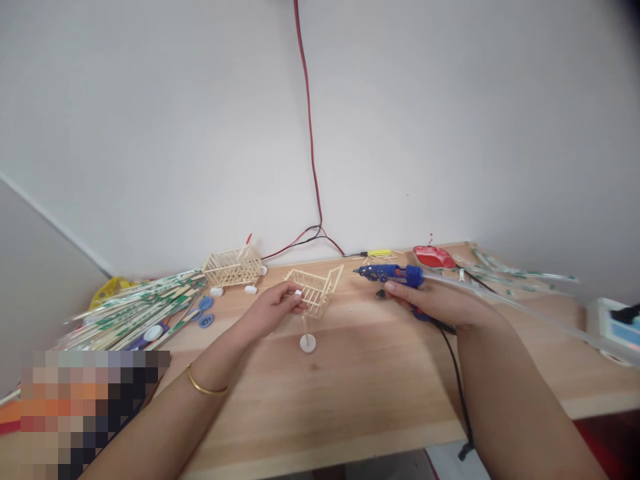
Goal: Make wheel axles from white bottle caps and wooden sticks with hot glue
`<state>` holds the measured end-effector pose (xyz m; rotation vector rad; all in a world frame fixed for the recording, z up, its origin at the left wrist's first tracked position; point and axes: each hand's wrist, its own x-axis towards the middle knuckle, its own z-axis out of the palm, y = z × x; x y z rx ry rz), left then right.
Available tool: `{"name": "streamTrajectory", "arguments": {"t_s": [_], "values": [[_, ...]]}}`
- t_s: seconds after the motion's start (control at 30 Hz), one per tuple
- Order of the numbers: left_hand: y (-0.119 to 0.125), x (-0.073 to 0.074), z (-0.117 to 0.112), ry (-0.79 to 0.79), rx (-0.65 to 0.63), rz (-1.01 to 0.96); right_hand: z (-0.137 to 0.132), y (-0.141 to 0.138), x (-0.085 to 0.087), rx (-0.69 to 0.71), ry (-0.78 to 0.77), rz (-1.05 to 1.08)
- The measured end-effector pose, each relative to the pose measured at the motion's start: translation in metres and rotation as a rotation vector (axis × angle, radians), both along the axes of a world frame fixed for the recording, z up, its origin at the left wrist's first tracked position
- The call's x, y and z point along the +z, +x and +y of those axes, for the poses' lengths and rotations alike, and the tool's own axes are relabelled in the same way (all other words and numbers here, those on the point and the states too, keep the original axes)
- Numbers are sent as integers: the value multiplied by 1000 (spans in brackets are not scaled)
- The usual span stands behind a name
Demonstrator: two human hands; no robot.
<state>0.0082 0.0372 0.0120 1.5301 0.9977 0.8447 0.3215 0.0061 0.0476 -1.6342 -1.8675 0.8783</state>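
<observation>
While pinching and gripping, as below:

Left fingers: closing thumb and fingertips (295, 298) on the left rail of the stick cart (316, 290), also seeming to pinch a small white piece there; left hand (273, 310) resting low over the table (380, 380), just left of the cart.

Right fingers: wrapping round the handle of the blue glue gun (390, 274), forefinger (400, 289) lying along its underside; right hand (435, 303) sitting just right of the cart.

Cart position: standing near the middle of the table, nearer the back edge than the front, propped on a thin stick running down to a white disc (307, 343).

Key relation: gun's long axis lying left-right, roughly parallel to the back edge, nozzle pointing left toward the cart's raised right side; nozzle tip near that side but not touching it.

Nearer hand: left touching the cart, right apart from it by the gun's length.

Further out: second stick cart (233, 267) standing toward the back-left with white wheels; bundle of wrapped sticks (135, 310) fanning across the left edge; red dish (434, 257) sitting behind the gun; black cord (457, 380) trailing off the front edge.
</observation>
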Motion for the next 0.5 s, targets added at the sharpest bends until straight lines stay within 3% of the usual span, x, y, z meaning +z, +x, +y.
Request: {"name": "streamTrajectory", "arguments": {"t_s": [0.3,0.4,0.5], "values": [[18,-7,37,109,294,-29,3,-10,3,55,-37,148],[15,2,28,106,384,-141,8,-15,-5,168,-64,256],[8,15,2,16,387,-446,10,-25,-17,287,-67,436]]}}
